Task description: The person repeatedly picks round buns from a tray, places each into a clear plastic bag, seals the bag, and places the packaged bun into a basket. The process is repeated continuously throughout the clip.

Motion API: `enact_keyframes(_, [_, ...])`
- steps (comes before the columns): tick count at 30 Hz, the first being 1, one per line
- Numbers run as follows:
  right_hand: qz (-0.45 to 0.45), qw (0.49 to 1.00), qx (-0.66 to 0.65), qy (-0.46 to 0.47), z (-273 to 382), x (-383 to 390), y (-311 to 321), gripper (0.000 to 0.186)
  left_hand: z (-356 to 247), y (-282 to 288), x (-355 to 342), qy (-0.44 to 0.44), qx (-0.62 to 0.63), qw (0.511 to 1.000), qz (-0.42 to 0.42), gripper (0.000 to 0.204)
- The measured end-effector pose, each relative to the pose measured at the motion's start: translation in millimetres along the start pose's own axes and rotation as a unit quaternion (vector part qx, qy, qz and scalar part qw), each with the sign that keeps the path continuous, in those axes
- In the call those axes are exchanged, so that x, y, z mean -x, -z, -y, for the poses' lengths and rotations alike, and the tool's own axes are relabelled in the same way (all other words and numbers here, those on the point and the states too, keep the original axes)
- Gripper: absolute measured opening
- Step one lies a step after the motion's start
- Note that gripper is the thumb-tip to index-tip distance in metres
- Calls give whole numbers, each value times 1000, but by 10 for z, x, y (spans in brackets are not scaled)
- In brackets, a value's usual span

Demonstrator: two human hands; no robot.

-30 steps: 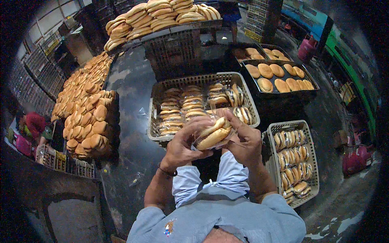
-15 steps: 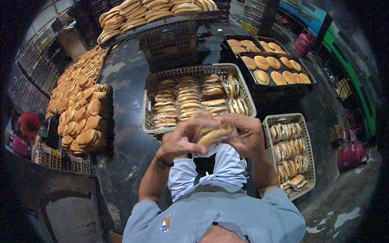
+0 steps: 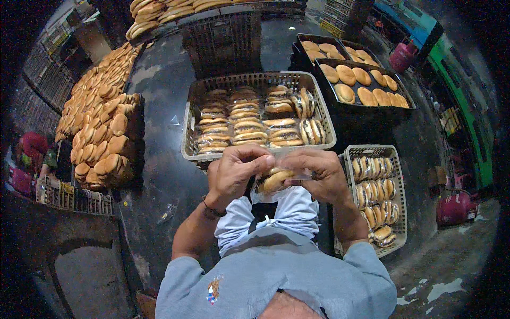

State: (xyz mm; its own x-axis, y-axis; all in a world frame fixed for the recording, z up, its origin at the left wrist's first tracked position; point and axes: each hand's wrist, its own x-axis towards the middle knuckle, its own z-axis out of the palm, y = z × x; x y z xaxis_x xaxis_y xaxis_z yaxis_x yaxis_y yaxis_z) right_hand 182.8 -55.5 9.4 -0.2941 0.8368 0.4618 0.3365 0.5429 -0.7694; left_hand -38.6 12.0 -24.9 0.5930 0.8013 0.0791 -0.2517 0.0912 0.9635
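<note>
A filled bun in a clear plastic bag (image 3: 273, 181) hangs between my two hands, above my lap. My left hand (image 3: 236, 173) pinches the top of the bag with thumb and forefinger. My right hand (image 3: 316, 175) has curled fingers on the other end of the bag. Just beyond them sits a large grey plastic crate (image 3: 190, 93) with rows of bagged filled buns. At the right a narrower grey crate (image 3: 401, 202) holds more bagged buns standing in rows.
Loose buns (image 3: 101, 143) are heaped at the left. Black trays (image 3: 372, 106) of round buns lie at upper right. Long buns (image 3: 154, 16) are piled at the back. Pink gas cylinders (image 3: 404, 57) stand at the right. A person in red (image 3: 34, 146) is at the far left.
The bagged bun has sunk lower between my hands, and my fingers have moved up to the bag's top. The surroundings appear higher in the picture.
</note>
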Motion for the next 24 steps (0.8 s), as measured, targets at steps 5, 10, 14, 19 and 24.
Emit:
enact_keyframes(5, [-26, 999, -20, 29, 55, 7, -89, 29, -203, 2, -41, 107, -35, 990, 80, 15])
enact_keyframes(10, [20, 1000, 21, 13, 23, 71, -36, 28, -103, -53, -43, 92, -1, 993, 75, 22])
enact_keyframes(14, [-13, 999, -22, -31, 27, 69, -1, 26, -22, -39, 38, -199, -193, 960, 35, 29])
enact_keyframes(19, [-56, 997, -36, -26, -84, 40, -29, 38, -45, -171, 93, -222, -349, 910, -36, 35])
enact_keyframes(24, [-123, 971, -182, -91, -135, 51, -126, 42, 8, -136, 96, -201, -370, 907, -32, 24])
